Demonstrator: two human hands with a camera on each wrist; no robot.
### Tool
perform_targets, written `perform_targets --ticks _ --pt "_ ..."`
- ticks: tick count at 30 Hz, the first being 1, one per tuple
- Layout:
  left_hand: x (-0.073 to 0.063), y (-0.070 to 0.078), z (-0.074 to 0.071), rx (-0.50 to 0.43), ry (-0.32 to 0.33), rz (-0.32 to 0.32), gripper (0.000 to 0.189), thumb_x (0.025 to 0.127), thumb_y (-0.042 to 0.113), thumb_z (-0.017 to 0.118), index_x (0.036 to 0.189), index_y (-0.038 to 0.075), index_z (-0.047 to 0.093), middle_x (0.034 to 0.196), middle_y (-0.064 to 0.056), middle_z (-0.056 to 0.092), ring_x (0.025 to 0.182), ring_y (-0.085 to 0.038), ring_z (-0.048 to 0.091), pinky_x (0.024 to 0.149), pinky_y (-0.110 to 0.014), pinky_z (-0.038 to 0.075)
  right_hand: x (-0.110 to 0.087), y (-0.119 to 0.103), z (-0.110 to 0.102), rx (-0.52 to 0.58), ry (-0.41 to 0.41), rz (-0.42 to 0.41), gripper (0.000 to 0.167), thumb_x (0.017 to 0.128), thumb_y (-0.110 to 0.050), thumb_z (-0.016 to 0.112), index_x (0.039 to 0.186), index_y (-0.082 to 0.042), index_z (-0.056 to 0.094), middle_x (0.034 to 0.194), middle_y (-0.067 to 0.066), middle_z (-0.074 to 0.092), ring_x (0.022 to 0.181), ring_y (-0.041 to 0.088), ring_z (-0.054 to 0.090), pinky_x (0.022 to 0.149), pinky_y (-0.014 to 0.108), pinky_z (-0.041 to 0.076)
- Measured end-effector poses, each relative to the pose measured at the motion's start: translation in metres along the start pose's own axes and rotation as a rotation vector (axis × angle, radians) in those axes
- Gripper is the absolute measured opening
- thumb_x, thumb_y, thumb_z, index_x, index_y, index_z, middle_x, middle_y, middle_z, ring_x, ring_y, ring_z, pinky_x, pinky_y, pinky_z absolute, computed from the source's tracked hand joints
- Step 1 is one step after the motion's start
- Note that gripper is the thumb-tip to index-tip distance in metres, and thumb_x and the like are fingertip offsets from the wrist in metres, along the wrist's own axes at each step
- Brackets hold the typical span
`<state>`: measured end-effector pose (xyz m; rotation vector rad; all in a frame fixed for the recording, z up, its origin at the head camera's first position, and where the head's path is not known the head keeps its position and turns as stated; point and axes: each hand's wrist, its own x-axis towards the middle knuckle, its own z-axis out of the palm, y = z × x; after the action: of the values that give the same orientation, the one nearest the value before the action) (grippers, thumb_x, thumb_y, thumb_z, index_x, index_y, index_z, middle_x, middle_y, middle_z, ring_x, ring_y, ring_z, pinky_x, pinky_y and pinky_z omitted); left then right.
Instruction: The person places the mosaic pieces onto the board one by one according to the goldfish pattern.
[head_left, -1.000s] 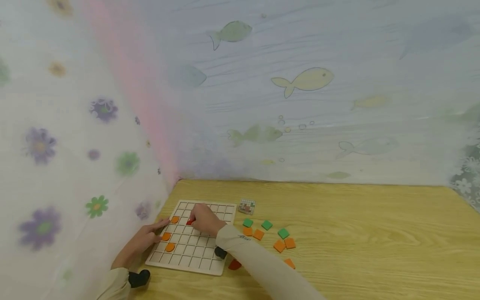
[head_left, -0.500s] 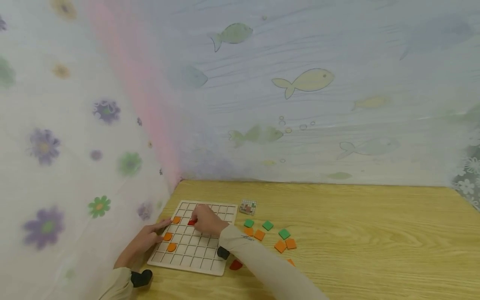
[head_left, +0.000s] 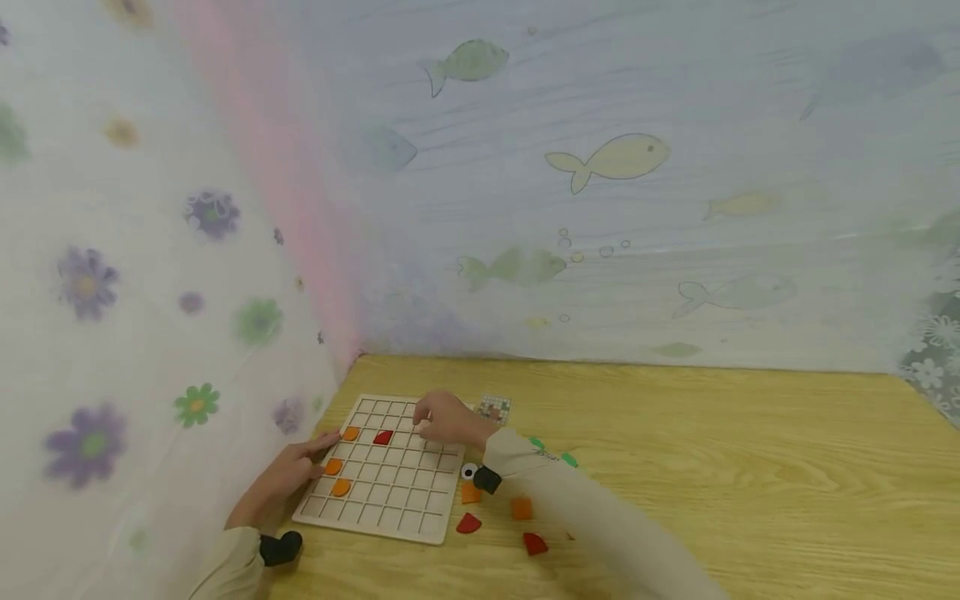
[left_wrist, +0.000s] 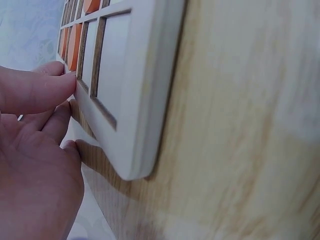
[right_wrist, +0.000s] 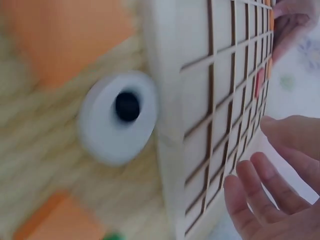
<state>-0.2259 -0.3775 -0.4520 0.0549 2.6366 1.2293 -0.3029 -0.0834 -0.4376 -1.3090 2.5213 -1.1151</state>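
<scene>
Right of the board (head_left: 367,527), by its front corner, two red wedges (head_left: 468,523) lie on the table (head_left: 712,467), while the left hand (head_left: 288,473) touches the board's left edge, grip loosely spread near three orange discs (head_left: 341,487) on it, another red wedge (head_left: 383,437) sits farther up its squares, and the right hand (head_left: 447,418) hovers over its far right part, grip spread.

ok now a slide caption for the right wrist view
Right hand, fingers parted and holding nothing, over the gridded board, with a black-centred white disc beside the board's edge.
</scene>
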Motion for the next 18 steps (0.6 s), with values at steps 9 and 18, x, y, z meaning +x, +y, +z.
perform_targets --ticks 9,18 --pt "0.002 -0.004 -0.002 -0.037 -0.015 -0.024 0.067 0.080 -0.004 0.051 0.145 0.004 0.035 0.154 -0.021 0.016 0.141 -0.041 0.007 0.109 -0.057 0.011 -0.030 0.007 -0.032 0.008 -0.063 0.061 0.016 0.087 -0.003 0.063 0.100 0.001 0.070 0.107 0.011 0.065 0.086 0.020 0.059 0.074 0.028 0.049" --pt "0.001 0.000 -0.001 -0.037 -0.013 -0.021 0.067 0.081 -0.003 0.050 0.146 0.004 0.035 0.154 -0.021 0.015 0.141 -0.041 0.007 0.109 -0.057 0.011 -0.060 0.016 -0.051 -0.069 -0.075 0.030 0.014 0.086 -0.007 0.065 0.098 -0.002 0.071 0.101 0.007 0.061 0.082 0.018 0.057 0.074 0.027 0.048"
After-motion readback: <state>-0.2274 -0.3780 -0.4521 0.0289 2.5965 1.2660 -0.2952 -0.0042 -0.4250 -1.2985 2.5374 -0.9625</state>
